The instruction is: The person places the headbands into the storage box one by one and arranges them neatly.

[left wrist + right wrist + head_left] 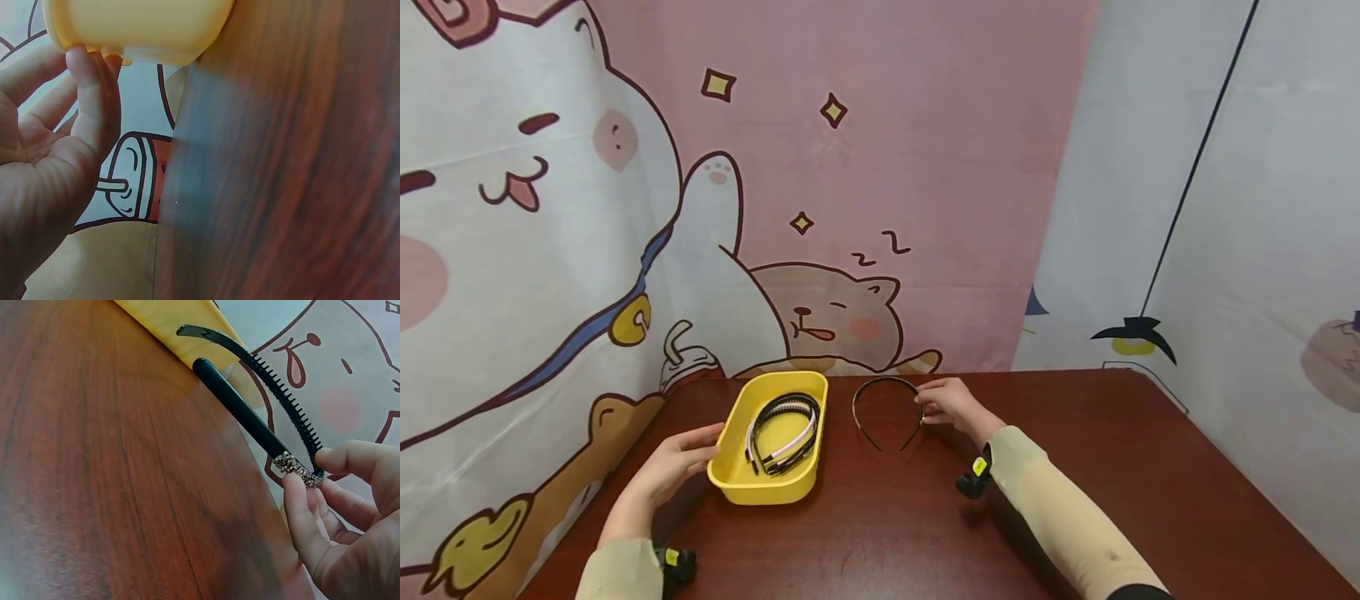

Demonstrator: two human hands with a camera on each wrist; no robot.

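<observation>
In the head view my right hand (pixel 951 404) pinches a thin black headband (pixel 886 379) by its right side, the arc at the back and its two ends toward me. The right wrist view shows thumb and fingertips of the right hand (pixel 350 519) at a band of sparkly beads on the headband (pixel 237 409), which has small teeth along its inner side. My left hand (pixel 677 458) holds the left rim of a yellow plastic basket (pixel 767 493). Seen from the left wrist, its fingertips meet the basket's rim (pixel 137 31). Several black and light headbands (pixel 786 429) lie inside the basket.
The dark red-brown wooden table (pixel 880 533) carries the basket on its left half. Behind it hangs a cartoon cloth (pixel 925 167) with a white cat and a sleeping animal, close to the table's back edge. Another pale cloth (pixel 1262 250) borders the right side.
</observation>
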